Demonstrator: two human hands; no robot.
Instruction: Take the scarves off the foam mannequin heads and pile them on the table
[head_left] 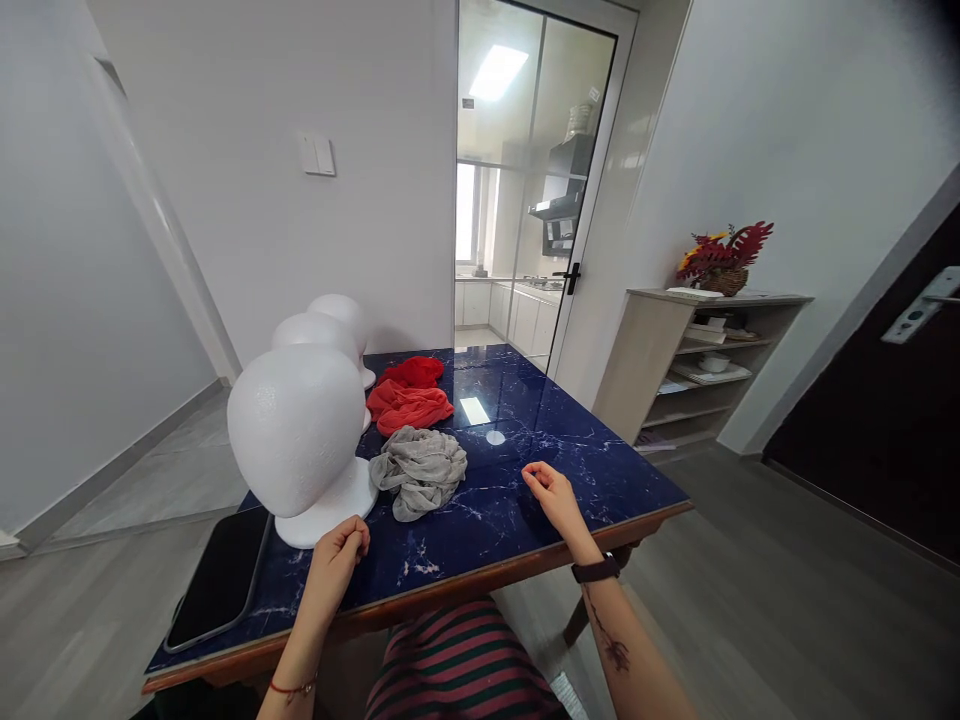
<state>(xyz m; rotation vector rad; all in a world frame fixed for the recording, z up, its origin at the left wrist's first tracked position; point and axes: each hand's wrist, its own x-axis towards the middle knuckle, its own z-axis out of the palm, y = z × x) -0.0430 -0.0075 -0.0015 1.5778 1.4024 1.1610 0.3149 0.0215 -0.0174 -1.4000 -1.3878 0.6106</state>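
Observation:
My left hand (335, 565) rests on the blue marble table (570, 440) with its fingers curled in, holding nothing, right beside the base of the nearest white foam head (298, 440). Out to the right, my right hand (553, 493) lies on the tabletop with fingers loosely curled and nothing in them; a black watch sits on that wrist. Between the hands, a little farther back, lies a crumpled grey scarf (418, 470). Behind it are an orange-red scarf (409, 407) and a darker red scarf (414, 373). Two more foam heads (319, 330) stand behind the first.
A black tablet (221, 575) lies at the table's near left corner. A glass door (536, 190) behind the table leads to a kitchen. A shelf unit (697, 365) with a flower basket stands at the right wall, and a dark door (892, 440) is at far right.

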